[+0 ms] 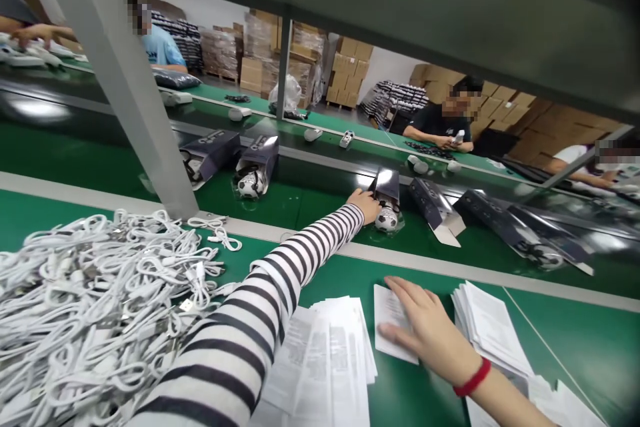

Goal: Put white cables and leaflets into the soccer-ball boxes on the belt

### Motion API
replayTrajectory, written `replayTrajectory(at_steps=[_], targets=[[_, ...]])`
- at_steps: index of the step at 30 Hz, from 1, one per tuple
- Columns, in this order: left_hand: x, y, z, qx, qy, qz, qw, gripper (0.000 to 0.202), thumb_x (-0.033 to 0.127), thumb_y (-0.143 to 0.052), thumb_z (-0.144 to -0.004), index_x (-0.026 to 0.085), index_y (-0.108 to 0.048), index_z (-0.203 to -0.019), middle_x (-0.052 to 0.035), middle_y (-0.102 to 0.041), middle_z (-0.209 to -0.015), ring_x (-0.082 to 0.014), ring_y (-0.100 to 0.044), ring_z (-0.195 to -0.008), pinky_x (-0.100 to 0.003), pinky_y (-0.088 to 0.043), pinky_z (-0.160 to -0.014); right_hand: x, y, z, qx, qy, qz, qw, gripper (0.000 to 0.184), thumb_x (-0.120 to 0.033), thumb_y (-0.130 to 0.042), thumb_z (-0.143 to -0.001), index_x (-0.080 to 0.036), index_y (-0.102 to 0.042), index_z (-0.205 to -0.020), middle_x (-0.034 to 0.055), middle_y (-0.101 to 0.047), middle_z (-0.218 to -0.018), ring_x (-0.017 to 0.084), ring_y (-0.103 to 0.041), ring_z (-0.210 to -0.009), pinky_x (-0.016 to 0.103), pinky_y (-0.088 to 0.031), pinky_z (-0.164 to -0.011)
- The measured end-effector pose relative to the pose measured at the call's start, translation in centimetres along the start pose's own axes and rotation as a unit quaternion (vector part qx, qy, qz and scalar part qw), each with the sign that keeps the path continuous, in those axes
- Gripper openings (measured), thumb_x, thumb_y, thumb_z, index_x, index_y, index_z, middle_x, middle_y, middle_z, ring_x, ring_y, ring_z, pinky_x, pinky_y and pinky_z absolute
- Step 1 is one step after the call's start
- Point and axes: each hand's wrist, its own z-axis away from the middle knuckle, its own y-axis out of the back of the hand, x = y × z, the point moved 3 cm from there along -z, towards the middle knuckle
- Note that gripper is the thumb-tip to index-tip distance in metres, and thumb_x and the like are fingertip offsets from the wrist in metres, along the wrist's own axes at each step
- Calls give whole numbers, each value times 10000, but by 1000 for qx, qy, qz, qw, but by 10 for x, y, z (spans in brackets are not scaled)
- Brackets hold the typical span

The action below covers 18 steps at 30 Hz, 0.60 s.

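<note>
My left hand (pixel 365 204), in a black-and-white striped sleeve, reaches out over the conveyor belt (pixel 300 203) and grips a dark open box (pixel 387 188) with a small football-patterned item (pixel 387 219) at its mouth. My right hand (pixel 425 327), with a red band at the wrist, lies flat with spread fingers on a single white leaflet (pixel 393 323) on the green table (pixel 425 400). Stacks of leaflets lie left (pixel 330 360) and right (pixel 487 330) of that hand.
A big heap of white cables (pixel 100 300) covers the table's left. A grey post (pixel 125 80) rises in front. More dark boxes (pixel 257 163) (pixel 435 207) ride the belt. Other people (pixel 440 123) work on the far side, with cardboard cartons (pixel 350 70) stacked behind.
</note>
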Motion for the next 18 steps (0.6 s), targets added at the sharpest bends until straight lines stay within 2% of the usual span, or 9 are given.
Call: replayTrajectory(at_steps=[2, 4, 7, 9, 12, 15, 18], targets=[[8, 2, -5, 22, -27, -22, 999, 343, 234, -336, -949, 170, -668, -1008, -82, -637, -1151, -242, -397, -1194, -441, -205, -1009, -1, -3, 4, -46, -14, 13, 999, 876, -665, -628, -660, -193, -422, -1369, 152, -453, -1385, 358, -409, -1252, 536, -343, -994], [17, 6, -9, 23, -63, -41, 997, 300, 200, -394, -915, 153, -689, -948, -106, -645, -1121, -254, -426, -1139, -443, -196, -996, -3, -3, 7, -69, -40, 10, 997, 923, -660, -695, -577, -200, -452, -1340, 165, -463, -1368, 374, -412, -1241, 537, -345, -979], [26, 6, -19, -21, -85, -38, 995, 235, 184, -475, -863, 139, -694, -937, -123, -668, -1059, -249, -490, -1051, -405, -242, -957, -6, -1, 8, -63, -57, -14, 996, 804, -616, -709, -599, -237, -487, -1273, 145, -484, -1336, 353, -423, -1226, 518, -321, -985], [29, 3, -26, -39, -66, -22, 997, 290, 232, -467, -878, 141, -647, -1086, -128, -670, -1054, -244, -512, -1032, -408, -236, -973, -6, 1, 8, -63, -65, -39, 995, 722, -607, -707, -606, -253, -503, -1202, 125, -490, -1310, 340, -439, -1201, 502, -336, -964], [29, -2, -34, -45, -21, -2, 999, 457, 350, -347, -942, 113, -485, -1308, -153, -637, -1129, -251, -489, -1102, -437, -195, -1025, 1, 5, 5, -84, -102, -72, 989, 526, -534, -705, -632, -229, -517, -1017, 100, -523, -1193, 301, -506, -1080, 430, -409, -873], [32, -6, -34, -52, -5, 1, 999, 465, 383, -282, -959, 137, -564, -1236, -148, -595, -1206, -277, -401, -1206, -480, -147, -1057, 10, 7, 2, -91, -151, -100, 979, 341, -396, -676, -685, -208, -484, -895, 88, -535, -1063, 252, -536, -956, 365, -439, -804], [35, -4, -29, -40, 0, 11, 999, 457, 426, -281, -957, 205, -660, -1086, -96, -520, -1303, -286, -333, -1249, -506, -137, -1063, 13, 9, 2, -80, -155, -104, 979, 181, -315, -598, -751, -215, -457, -805, 63, -541, -953, 235, -539, -882, 354, -432, -761]])
